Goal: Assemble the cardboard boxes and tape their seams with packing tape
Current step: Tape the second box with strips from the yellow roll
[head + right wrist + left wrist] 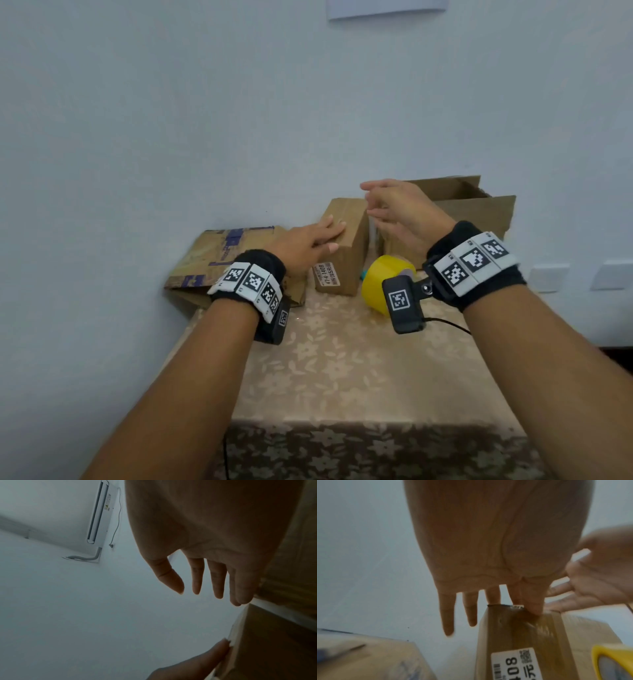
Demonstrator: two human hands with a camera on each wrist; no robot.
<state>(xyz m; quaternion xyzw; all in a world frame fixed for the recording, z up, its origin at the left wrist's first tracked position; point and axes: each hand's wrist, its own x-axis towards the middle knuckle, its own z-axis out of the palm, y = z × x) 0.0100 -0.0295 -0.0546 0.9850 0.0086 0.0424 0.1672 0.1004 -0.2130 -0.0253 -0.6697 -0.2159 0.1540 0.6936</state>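
On the table [342, 359], which has a beige cloth with a flower pattern, a small closed cardboard box [346, 246] stands near the wall, with a white label [327, 273] on its front side. The left hand [308, 245] lies flat on the top of this box — the fingers are straight and spread, they only press on the cardboard and do not curl around it. In the left wrist view the thumb [534, 601] touches the top edge of the box, where a shiny band of clear tape [539, 626] runs along the seam. The right hand [397, 212] is in the air just to the right of the box, with the fingers apart and relaxed, and it holds nothing. A yellow roll of packing tape [380, 281] lies on the table just beside the box, on its right side. Behind it stands a bigger open box [479, 209] with its flaps up. On the left, a flattened box [219, 260] with blue print lies partly over the edge of the table — it touches the wall.
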